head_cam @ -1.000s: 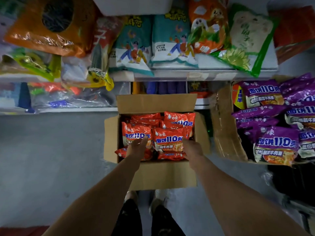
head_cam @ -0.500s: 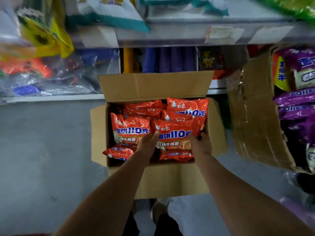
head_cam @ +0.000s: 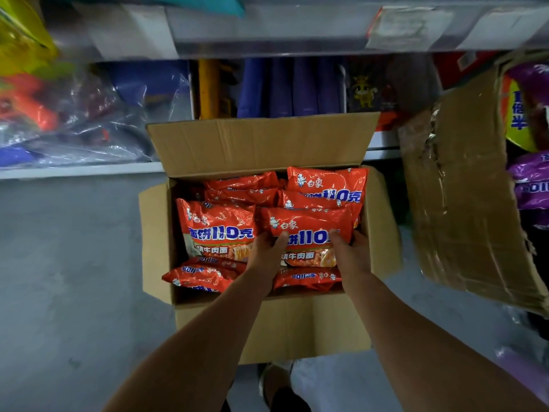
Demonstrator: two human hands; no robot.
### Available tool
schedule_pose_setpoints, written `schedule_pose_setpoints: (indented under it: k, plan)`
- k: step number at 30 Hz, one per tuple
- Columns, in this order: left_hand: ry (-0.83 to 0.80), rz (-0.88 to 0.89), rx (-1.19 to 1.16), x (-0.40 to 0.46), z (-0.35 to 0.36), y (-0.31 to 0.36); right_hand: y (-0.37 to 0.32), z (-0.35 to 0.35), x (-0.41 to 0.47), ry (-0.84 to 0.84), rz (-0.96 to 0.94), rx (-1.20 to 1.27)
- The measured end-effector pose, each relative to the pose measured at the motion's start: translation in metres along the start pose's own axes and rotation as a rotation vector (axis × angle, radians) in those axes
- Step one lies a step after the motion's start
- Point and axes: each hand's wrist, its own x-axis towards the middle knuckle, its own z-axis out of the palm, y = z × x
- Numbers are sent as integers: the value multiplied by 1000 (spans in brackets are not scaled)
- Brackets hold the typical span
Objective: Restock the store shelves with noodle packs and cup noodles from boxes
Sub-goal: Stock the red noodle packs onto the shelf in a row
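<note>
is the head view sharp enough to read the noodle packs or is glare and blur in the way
Head view: the red noodle pack both hands hold is sharp, its print readable despite small glare spots; the shelf edge and top left bags are motion-blurred; the wide lens bends the edges, and the light is dim.

Shelf labels (head_cam: 407, 26) blurred, unreadable

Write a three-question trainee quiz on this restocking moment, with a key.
1. True or false: both hands grip the same red noodle pack.
2. The purple noodle packs lie on which side of the open cardboard box: A left, B right, C behind?
3. What colour is the floor?

Key: 1 true: left hand and right hand each grip a side. 2 B. 3 Grey.
</note>
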Motion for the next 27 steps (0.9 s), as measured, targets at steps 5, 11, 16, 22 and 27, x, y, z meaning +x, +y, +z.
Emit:
schedule_pose_setpoints:
  k: [5, 11, 16, 22, 27]
  plan:
    - [-12, 117, 126, 0, -1, 2, 2, -5, 9, 11, -32, -4]
    - [-146, 203, 167, 6, 12, 8, 7, -6, 19, -39, 19, 16]
    - [-154, 170, 97, 18, 12, 19, 9, -7, 21, -123, 68, 77]
    - [-123, 109, 96, 22, 8, 26, -1, -15, 10, -166, 55, 118]
    - [-181, 152, 75, -4, 1, 33, -2, -32, -16, -163, 5, 117]
